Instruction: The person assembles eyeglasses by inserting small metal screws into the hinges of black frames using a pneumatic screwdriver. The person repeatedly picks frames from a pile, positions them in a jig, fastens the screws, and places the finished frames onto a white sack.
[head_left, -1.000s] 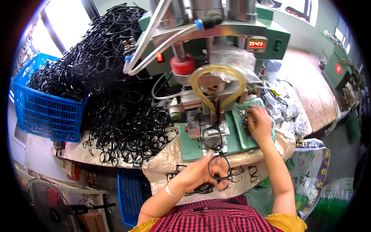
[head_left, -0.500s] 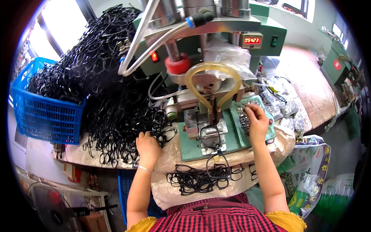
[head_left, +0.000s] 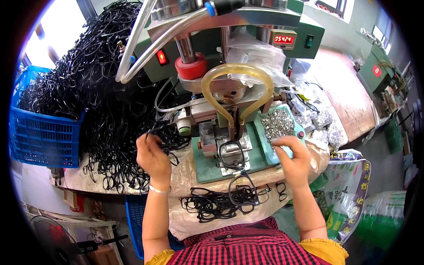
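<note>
My left hand (head_left: pixel 153 161) is at the near edge of a big heap of black glasses frames (head_left: pixel 115 101). Its fingers are closed on a black frame, mostly hidden against the heap. My right hand (head_left: pixel 295 160) is beside the green tray (head_left: pixel 270 153) of small metal parts (head_left: pixel 278 124). Thumb and forefinger are pinched; whatever they hold is too small to make out. Between the hands, a black glasses frame (head_left: pixel 243 170) sits at the press's metal fixture (head_left: pixel 247 143), one rim over it and the other hanging toward me.
Several black frames (head_left: pixel 212 205) lie by my apron. The green press (head_left: pixel 304 28) with a red-capped column (head_left: pixel 191 66) and yellow hose (head_left: pixel 238 68) stands ahead. A blue basket (head_left: pixel 44 137) is left; bags of small parts (head_left: pixel 320 119) lie right.
My left hand has lifted and shifted left into the heap, closing its fingers. My right hand has drawn back from the metal parts toward me. The view has shifted slightly.
</note>
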Motion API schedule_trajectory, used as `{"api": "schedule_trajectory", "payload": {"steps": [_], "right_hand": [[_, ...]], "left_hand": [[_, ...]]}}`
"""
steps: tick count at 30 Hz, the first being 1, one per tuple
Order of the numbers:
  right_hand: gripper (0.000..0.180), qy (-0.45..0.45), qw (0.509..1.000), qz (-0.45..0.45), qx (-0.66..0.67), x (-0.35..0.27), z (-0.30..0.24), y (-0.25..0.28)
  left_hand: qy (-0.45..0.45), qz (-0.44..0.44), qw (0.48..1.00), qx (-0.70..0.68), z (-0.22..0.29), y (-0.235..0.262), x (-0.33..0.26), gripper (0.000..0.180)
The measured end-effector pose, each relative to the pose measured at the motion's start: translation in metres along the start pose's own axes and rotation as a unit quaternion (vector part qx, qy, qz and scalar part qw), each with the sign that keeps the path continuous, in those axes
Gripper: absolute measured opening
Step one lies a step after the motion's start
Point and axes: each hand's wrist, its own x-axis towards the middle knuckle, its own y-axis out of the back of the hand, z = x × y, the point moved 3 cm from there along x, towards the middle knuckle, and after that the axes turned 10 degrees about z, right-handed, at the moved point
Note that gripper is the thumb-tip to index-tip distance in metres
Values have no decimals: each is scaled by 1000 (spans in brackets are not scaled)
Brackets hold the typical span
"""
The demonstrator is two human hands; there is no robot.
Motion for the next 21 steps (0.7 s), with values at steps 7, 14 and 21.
{"api": "schedule_trajectory", "payload": {"steps": [7,14,21], "right_hand": [[30,-43,984,-21,169,19,-10,-73],[44,-163,948,-32,273,15,-16,-74],[50,-184,940,-34,284,5,-53,-68]], "left_hand": [[437,-87,872,-204,-13,-7,1,13],[270,-93,861,-421,40,26,-8,16],[-129,-215,912,-324,121,19,-5,9]]}}
